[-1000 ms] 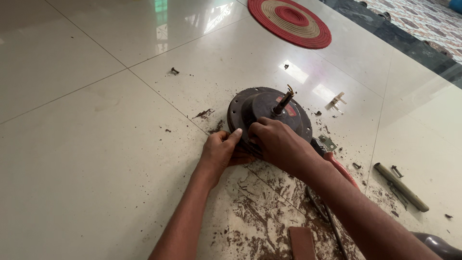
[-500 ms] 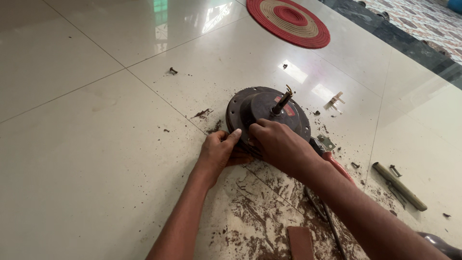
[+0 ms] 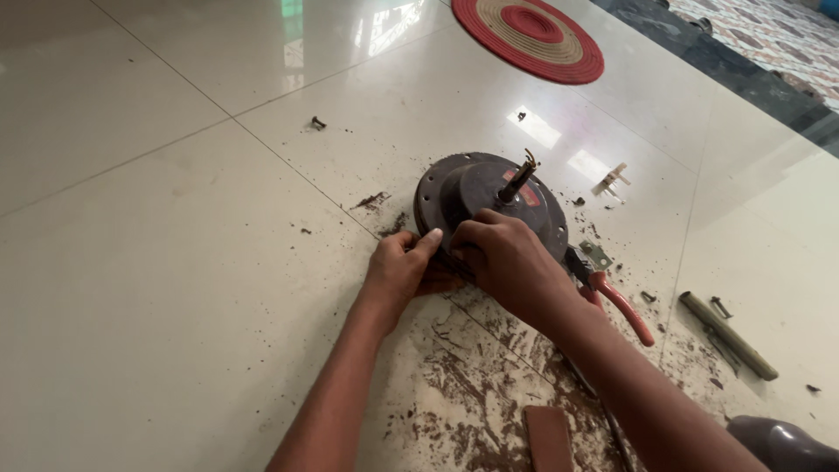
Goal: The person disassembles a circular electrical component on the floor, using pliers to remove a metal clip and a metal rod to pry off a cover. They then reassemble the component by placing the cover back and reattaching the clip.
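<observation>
Hands, left hand [image 3: 404, 262] and right hand [image 3: 502, 258], pinch the near rim of a dark motor housing [image 3: 489, 203]; greasy grit under that grip could make fingers slip.

Bright daylight glares off the glossy tiled floor [image 3: 157, 262] toward its far edge; shadows stay soft, focus sharp throughout.

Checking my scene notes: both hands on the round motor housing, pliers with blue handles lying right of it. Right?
Not quite: the pliers have red handles, not blue, as the head view shows. Both the left hand and right hand are on the motor housing.
</observation>
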A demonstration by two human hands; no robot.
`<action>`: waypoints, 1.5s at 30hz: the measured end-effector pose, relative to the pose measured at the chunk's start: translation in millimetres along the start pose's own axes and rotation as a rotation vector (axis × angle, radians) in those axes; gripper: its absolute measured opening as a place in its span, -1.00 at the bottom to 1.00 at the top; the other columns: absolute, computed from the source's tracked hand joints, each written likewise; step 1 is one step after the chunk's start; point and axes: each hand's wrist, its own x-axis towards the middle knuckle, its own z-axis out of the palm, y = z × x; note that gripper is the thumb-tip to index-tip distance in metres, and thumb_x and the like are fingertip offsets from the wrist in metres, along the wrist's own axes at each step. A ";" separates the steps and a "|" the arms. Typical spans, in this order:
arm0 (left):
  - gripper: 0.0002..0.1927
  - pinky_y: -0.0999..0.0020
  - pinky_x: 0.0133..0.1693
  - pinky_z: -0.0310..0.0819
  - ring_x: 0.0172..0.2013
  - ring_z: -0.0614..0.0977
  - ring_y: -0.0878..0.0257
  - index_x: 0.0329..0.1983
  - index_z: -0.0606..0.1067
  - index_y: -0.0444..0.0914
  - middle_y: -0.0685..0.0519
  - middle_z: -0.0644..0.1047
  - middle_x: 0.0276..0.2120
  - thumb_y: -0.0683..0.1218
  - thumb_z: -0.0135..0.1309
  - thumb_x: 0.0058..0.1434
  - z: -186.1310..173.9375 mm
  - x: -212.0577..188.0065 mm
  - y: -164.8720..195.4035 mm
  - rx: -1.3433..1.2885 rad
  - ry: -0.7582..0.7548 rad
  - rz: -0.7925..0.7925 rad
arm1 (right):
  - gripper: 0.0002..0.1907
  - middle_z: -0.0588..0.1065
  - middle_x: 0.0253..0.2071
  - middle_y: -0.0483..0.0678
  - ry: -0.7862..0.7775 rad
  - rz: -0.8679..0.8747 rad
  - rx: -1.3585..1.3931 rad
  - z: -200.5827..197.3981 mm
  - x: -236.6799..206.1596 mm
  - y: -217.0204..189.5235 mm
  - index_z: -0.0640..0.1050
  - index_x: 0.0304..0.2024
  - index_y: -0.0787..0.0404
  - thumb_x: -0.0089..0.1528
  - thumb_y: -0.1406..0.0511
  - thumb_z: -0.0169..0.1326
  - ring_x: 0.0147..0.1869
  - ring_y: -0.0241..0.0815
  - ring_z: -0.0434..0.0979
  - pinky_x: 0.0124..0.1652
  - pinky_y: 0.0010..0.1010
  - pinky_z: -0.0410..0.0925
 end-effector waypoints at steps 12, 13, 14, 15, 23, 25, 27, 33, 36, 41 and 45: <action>-0.62 0.28 -0.28 0.80 -0.35 0.76 0.13 -0.11 0.52 -0.40 -0.13 0.68 -0.32 0.04 -0.02 0.34 0.2 -1.1 -2.8 -0.017 -0.011 0.009 | -0.75 0.56 -0.35 0.05 -0.124 0.221 -0.123 7.3 6.3 -4.3 0.57 -0.34 0.35 0.31 0.26 0.11 -0.41 -0.06 0.62 -0.36 -0.22 0.51; -0.63 0.28 -0.28 0.80 -0.35 0.76 0.13 -0.10 0.52 -0.40 -0.13 0.68 -0.32 0.04 -0.02 0.34 0.6 -2.0 -2.7 -0.014 -0.007 0.004 | -0.76 0.56 -0.34 0.05 -0.100 0.215 -0.111 6.1 5.4 -4.7 0.58 -0.34 0.35 0.30 0.27 0.12 -0.41 -0.06 0.61 -0.36 -0.21 0.50; -0.63 0.28 -0.28 0.80 -0.35 0.76 0.14 -0.10 0.51 -0.39 -0.13 0.68 -0.32 0.04 -0.03 0.34 0.9 -2.5 -2.3 -0.011 -0.002 0.001 | -0.77 0.56 -0.34 0.06 -0.074 0.207 -0.099 5.0 4.4 -4.3 0.58 -0.33 0.35 0.30 0.27 0.13 -0.41 -0.05 0.61 -0.36 -0.20 0.49; -0.64 0.28 -0.28 0.80 -0.35 0.76 0.14 -0.10 0.51 -0.38 -0.13 0.68 -0.32 0.04 -0.03 0.35 0.5 -2.6 -1.5 -0.006 0.006 -0.002 | -0.78 0.56 -0.33 0.06 -0.048 0.197 -0.085 4.7 3.6 -3.7 0.59 -0.32 0.35 0.29 0.28 0.14 -0.40 -0.05 0.60 -0.36 -0.20 0.48; -0.61 0.25 -0.21 0.76 -0.35 0.75 0.16 -0.11 0.53 -0.35 -0.09 0.67 -0.34 0.06 -0.13 0.38 -1.4 -1.4 -0.3 0.005 -0.012 -0.026 | -0.87 0.56 -0.28 0.03 0.009 0.065 -0.016 10.7 2.5 4.2 0.59 -0.31 0.34 0.25 0.35 0.13 -0.37 -0.08 0.60 -0.35 -0.24 0.48; -0.59 0.23 -0.19 0.75 -0.34 0.75 0.16 -0.11 0.53 -0.33 -0.08 0.67 -0.34 0.06 -0.22 0.40 -2.5 -0.8 0.4 -0.027 -0.028 -0.042 | -0.86 0.56 -0.29 0.04 0.008 0.103 -0.026 11.2 3.7 2.3 0.58 -0.32 0.34 0.25 0.34 0.15 -0.36 -0.07 0.60 -0.34 -0.22 0.47; -0.58 0.22 -0.17 0.77 -0.34 0.76 0.14 -0.10 0.49 -0.32 -0.08 0.68 -0.34 0.02 -0.34 0.41 -2.6 -1.2 0.6 -0.078 -0.054 -0.067 | -0.86 0.56 -0.30 0.04 -0.001 0.155 -0.029 10.6 3.1 -1.0 0.58 -0.34 0.33 0.25 0.34 0.15 -0.36 -0.07 0.60 -0.34 -0.20 0.47; -0.65 0.21 -0.16 0.78 -0.30 0.76 0.12 -0.07 0.47 -0.32 -0.10 0.67 -0.29 -0.04 -0.29 0.41 -3.2 -2.4 1.2 -0.085 -0.075 -0.063 | -0.75 0.53 -0.20 0.06 -0.076 0.104 -0.069 6.4 -0.1 -5.4 0.54 -0.22 0.35 0.14 0.30 0.22 -0.31 -0.07 0.59 -0.34 -0.24 0.51; -0.65 0.20 -0.16 0.78 -0.29 0.76 0.12 -0.06 0.47 -0.33 -0.10 0.67 -0.27 -0.05 -0.29 0.41 -3.9 -2.0 0.5 -0.091 -0.070 -0.064 | -0.75 0.50 -0.19 0.09 -0.106 0.060 -0.186 5.5 -2.0 -3.9 0.53 -0.16 0.36 0.16 0.33 0.19 -0.29 -0.05 0.59 -0.32 -0.23 0.50; -0.66 0.22 -0.18 0.77 -0.30 0.75 0.12 -0.05 0.48 -0.33 -0.10 0.68 -0.29 -0.06 -0.28 0.40 -4.8 -1.3 -2.5 -0.111 -0.060 -0.042 | -0.79 0.53 -0.18 0.04 -0.200 0.035 -0.188 2.2 1.5 -2.8 0.56 -0.16 0.31 0.26 0.27 0.15 -0.32 -0.09 0.63 -0.31 -0.30 0.54; -0.66 0.21 -0.22 0.78 -0.31 0.74 0.11 -0.08 0.49 -0.38 -0.11 0.66 -0.31 -0.07 -0.25 0.41 -4.3 1.4 -4.2 -0.141 -0.053 -0.027 | -0.77 0.52 -0.19 0.05 -0.314 0.093 -0.362 0.6 7.1 -7.1 0.54 -0.14 0.34 0.28 0.28 0.15 -0.32 -0.09 0.64 -0.29 -0.29 0.55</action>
